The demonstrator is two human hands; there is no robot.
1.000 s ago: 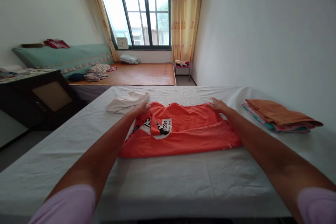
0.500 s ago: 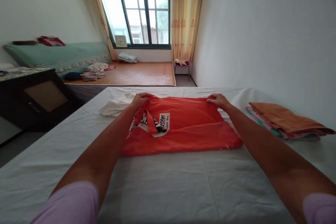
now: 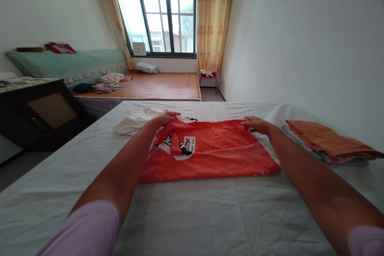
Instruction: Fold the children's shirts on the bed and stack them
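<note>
We are gripping the far edge of the orange T-shirt (image 3: 210, 152) with both hands: the left hand (image 3: 163, 119) is pinching the far left corner, fingers curled over the cloth, and the right hand (image 3: 257, 125) is clasping the far right corner. The shirt is lying partly folded near the middle of the white-sheeted bed (image 3: 192, 212), its printed patch facing up on the left half. The near edge is lying flat, with a broad stretch of bare sheet between it and us. Just beyond the left hand, a crumpled white garment (image 3: 135, 122) is lying close to the shirt's corner. Off to the right, near the wall, a stack of folded clothes (image 3: 327, 142) is sitting apart from the shirt, with bare sheet between.
</note>
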